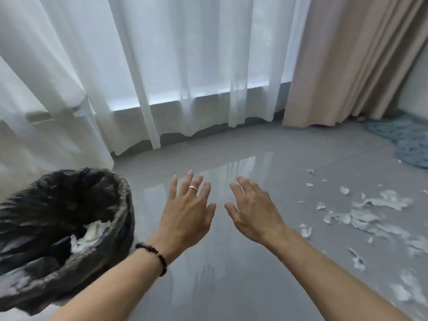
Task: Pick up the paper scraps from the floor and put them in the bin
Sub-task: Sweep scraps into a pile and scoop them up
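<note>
Several white paper scraps (366, 215) lie scattered over the glossy grey floor at the right. A bin (120, 205) lined with a black bag stands at the left, with crumpled white paper (89, 235) inside it. My left hand (187, 212), wearing a ring and a dark bead bracelet, hovers palm down with fingers spread, just right of the bin. Beside it my right hand (252, 209) is also held out flat over bare floor, left of the scraps. Neither hand holds anything.
White sheer curtains (162, 77) hang along the window ahead, and beige drapes (347, 66) hang at the right. A blue mat (407, 140) lies in the far right corner. The grey floor (220, 262) reflects the window light.
</note>
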Demonstrator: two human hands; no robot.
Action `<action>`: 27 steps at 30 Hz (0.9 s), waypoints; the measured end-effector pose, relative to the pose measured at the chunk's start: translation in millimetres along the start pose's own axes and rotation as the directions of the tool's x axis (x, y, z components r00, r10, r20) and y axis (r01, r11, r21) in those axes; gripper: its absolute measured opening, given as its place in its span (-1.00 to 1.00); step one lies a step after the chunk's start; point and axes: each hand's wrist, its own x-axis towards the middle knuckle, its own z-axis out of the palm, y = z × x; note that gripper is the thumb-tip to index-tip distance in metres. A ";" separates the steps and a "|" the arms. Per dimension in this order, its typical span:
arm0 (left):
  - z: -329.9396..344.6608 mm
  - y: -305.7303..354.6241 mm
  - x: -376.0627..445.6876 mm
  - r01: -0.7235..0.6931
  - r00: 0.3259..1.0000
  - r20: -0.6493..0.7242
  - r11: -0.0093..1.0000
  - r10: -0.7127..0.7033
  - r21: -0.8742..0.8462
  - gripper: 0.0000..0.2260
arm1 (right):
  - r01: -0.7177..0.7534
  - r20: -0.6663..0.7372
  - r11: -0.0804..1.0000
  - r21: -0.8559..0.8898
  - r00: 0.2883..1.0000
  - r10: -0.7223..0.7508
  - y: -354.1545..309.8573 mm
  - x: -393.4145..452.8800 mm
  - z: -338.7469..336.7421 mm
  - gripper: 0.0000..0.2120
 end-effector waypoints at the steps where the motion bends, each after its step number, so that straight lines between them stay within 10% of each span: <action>1: 12.9 15.0 -1.0 -0.073 0.997 0.028 0.997 0.073 0.010 -0.51 | -0.037 0.001 0.999 -0.037 0.999 0.037 18.2 -19.0 1.7 -0.51; 8: 99.6 135.9 -27.2 -0.477 0.859 0.132 0.867 0.495 -0.144 -0.48 | -0.452 0.018 0.887 -0.094 0.890 0.455 113.8 -178.6 31.7 -0.47; 21: 190.3 294.1 -138.2 -0.840 0.277 0.141 0.310 0.951 -0.445 -0.05 | -0.963 -0.102 0.266 0.029 0.262 0.960 135.9 -448.1 90.5 -0.30; 27: 215.5 375.3 -132.3 -0.856 0.224 0.096 0.243 0.970 -0.457 -0.20 | -0.969 -0.094 0.247 -0.027 0.249 0.964 134.7 -506.3 92.6 -0.13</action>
